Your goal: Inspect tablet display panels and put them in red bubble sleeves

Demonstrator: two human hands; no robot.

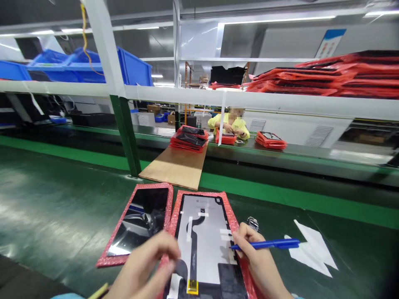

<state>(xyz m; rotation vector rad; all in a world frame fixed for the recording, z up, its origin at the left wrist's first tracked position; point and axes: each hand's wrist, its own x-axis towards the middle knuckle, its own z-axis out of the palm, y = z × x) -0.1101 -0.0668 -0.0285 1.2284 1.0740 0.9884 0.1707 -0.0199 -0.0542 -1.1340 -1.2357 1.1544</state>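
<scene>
A tablet-sized screen panel (209, 232) lies back side up on red bubble wrap, showing a grey backing, a dark ribbon cable (193, 253) and white tape strips. My right hand (257, 257) is closed around a blue pen (268, 244), its tip over the panel's right edge. Over the panel's lower left side is my left hand (148, 265), slightly blurred, its thumb and fingers apart and nothing visible between them. To the left, a second panel (140, 220) rests glossy side up on its own red bubble wrap (116, 261).
White paper pieces (311, 249) lie to the right on the green bench (56, 199). Beyond the panels, a wooden board (177, 166) bears stacked red-wrapped panels (189, 139). A green-and-white post (120, 124) supports a shelf (187, 94) overhead. Across the bench, a person (230, 124) works.
</scene>
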